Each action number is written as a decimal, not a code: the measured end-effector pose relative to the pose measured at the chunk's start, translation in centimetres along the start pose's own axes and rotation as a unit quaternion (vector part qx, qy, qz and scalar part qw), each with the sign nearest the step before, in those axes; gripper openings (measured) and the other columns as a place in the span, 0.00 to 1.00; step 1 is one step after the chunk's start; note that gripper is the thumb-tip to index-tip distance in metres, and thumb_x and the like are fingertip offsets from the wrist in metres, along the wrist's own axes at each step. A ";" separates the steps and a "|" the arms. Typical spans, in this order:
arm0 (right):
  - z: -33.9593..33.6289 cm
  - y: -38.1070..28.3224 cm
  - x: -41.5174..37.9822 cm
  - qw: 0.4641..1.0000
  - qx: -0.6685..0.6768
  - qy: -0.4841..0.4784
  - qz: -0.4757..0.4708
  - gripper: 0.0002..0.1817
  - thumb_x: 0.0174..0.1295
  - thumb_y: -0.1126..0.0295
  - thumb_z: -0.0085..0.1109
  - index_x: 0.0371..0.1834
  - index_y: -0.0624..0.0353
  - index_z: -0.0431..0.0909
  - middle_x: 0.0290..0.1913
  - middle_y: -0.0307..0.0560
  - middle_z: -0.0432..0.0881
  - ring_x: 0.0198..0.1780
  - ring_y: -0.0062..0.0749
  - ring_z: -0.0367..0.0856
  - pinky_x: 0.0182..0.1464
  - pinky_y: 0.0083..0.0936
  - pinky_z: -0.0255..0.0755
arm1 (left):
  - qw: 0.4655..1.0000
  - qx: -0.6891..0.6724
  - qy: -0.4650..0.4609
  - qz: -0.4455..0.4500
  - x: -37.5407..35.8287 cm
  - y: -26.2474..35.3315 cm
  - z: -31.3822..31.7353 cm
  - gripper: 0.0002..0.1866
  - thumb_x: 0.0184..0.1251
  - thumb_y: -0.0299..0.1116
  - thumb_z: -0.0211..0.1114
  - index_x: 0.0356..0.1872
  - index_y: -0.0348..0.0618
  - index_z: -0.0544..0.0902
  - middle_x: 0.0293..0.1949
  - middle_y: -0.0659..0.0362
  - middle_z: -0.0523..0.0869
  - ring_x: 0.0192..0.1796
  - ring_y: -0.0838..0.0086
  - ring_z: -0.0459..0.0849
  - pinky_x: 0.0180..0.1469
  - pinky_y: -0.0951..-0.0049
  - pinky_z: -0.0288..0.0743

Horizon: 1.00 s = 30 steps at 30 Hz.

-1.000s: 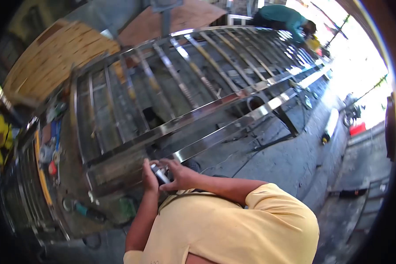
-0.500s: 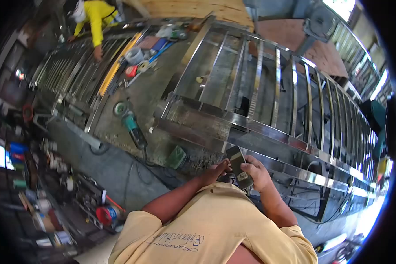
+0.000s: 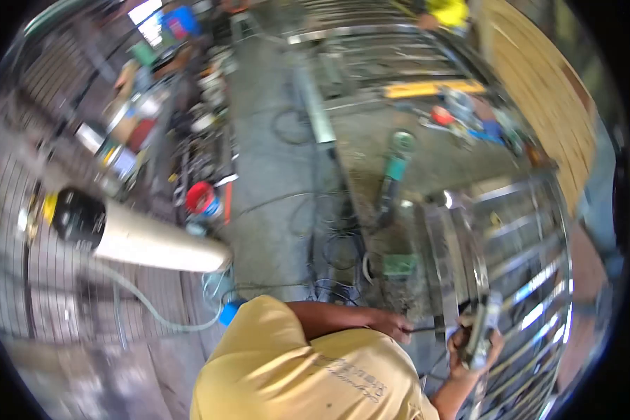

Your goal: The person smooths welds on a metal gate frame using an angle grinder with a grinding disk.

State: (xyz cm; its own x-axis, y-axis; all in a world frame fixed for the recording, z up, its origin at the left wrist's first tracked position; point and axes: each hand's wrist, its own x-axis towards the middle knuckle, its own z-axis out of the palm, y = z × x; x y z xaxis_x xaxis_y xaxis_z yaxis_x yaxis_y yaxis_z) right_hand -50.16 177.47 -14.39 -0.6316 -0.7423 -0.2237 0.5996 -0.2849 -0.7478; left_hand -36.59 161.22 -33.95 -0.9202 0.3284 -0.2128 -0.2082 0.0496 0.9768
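Observation:
My right hand (image 3: pixel 474 348) is closed around a flat, oblong, phone-like thing (image 3: pixel 484 327), blurred and grey in this view, held over the corner of a shiny metal frame (image 3: pixel 472 245). My left hand (image 3: pixel 393 325) is a short way to its left, in front of my shirt, its fingers curled in. A thin dark rod or cord (image 3: pixel 425 329) runs from the left fingers towards the right hand. Beyond my hands lie a green block (image 3: pixel 399 264) and a teal angle grinder (image 3: pixel 395 171) on the worktable (image 3: pixel 360 150).
A gas cylinder (image 3: pixel 154 236) lies across the left side of the view, with a pale hose (image 3: pixel 147 301) nearby. Cables (image 3: pixel 339 248) loop beside the table. A yellow level (image 3: pixel 434 89) and small tools lie at the back. A person in a yellow sleeve (image 3: pixel 448 12) is at the top edge.
My view has swung left, bringing the cylinder into sight and moving the frame to the right. My hands are farther apart; the phone-like thing stays in the right one.

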 end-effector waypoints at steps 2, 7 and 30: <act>2.3 -0.6 -0.5 0.999 -0.015 0.018 -0.035 0.38 0.65 0.44 0.58 0.52 0.78 0.75 0.42 0.66 0.81 0.22 0.35 0.80 0.17 0.30 0.75 | 0.999 0.025 -0.008 0.021 1.3 -4.1 0.9 0.26 0.72 0.54 0.63 0.47 0.35 0.81 0.43 0.48 0.84 0.50 0.62 0.82 0.52 0.57 0.73; 3.4 -1.4 -0.8 0.999 0.000 -0.035 -0.002 0.41 0.61 0.43 0.64 0.56 0.78 0.72 0.45 0.74 0.79 0.23 0.41 0.82 0.21 0.30 0.78 | 0.984 -0.029 0.065 0.161 -0.1 -9.7 3.7 0.24 0.69 0.51 0.64 0.44 0.36 0.81 0.37 0.49 0.83 0.42 0.62 0.82 0.47 0.58 0.74; -18.4 -2.5 -9.0 0.821 -0.452 -0.294 0.188 0.37 0.62 0.60 0.68 0.69 0.72 0.69 0.54 0.57 0.83 0.46 0.32 0.84 0.47 0.27 0.79 | 0.827 0.101 0.510 -0.213 -4.4 -9.0 26.1 0.12 0.66 0.40 0.67 0.38 0.40 0.84 0.41 0.46 0.88 0.47 0.51 0.87 0.49 0.54 0.80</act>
State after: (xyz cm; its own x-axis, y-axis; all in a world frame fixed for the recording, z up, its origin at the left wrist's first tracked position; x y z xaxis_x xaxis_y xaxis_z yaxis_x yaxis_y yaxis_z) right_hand -54.98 196.01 -21.98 0.0201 -0.9144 -0.4042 -0.0802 0.4015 -0.9123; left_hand -21.95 183.97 -41.24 -0.6007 -0.7206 -0.3463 -0.6204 0.1470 0.7704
